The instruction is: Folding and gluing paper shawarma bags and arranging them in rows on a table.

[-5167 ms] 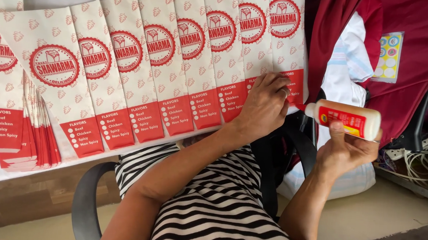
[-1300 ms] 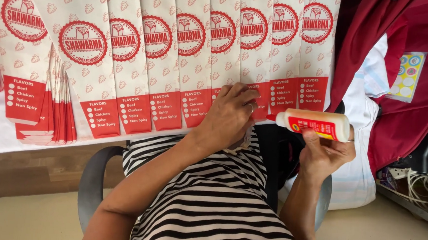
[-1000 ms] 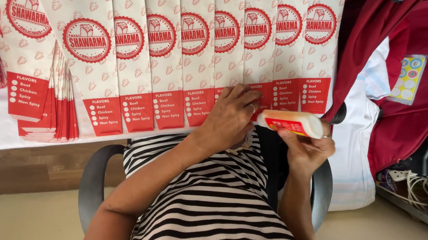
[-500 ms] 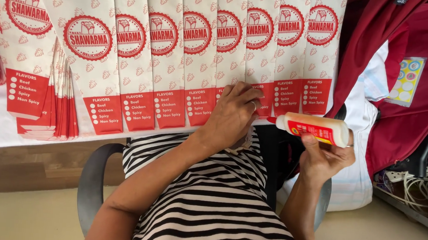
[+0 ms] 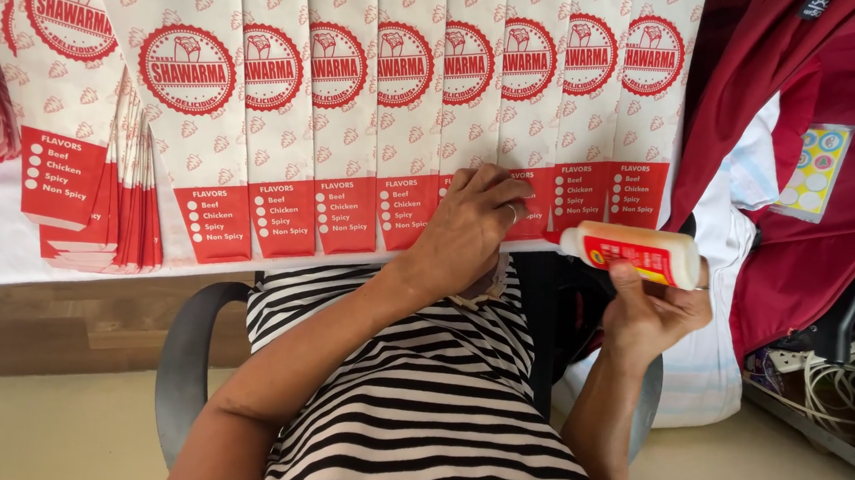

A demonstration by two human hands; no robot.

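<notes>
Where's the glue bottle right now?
Head view, right side: the glue bottle lies sideways in the right hand, just below the rightmost paper bags.

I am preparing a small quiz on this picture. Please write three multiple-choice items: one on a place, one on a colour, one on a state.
1. Where does the left hand rest?
A. on the lower edge of the row of paper sleeves
B. on the chair armrest
C. on the cables

2. What colours has the glue bottle in the right hand?
A. green and black
B. white with a red label
C. all blue

3. How is the glue bottle held?
A. upright, tip up
B. lying on the table
C. sideways, tip toward the sleeves

Answers:
1 A, the fingers lie on the red bottom panels.
2 B, a white body with a red label shows.
3 C, it lies level in the hand, tip pointing left.
</notes>
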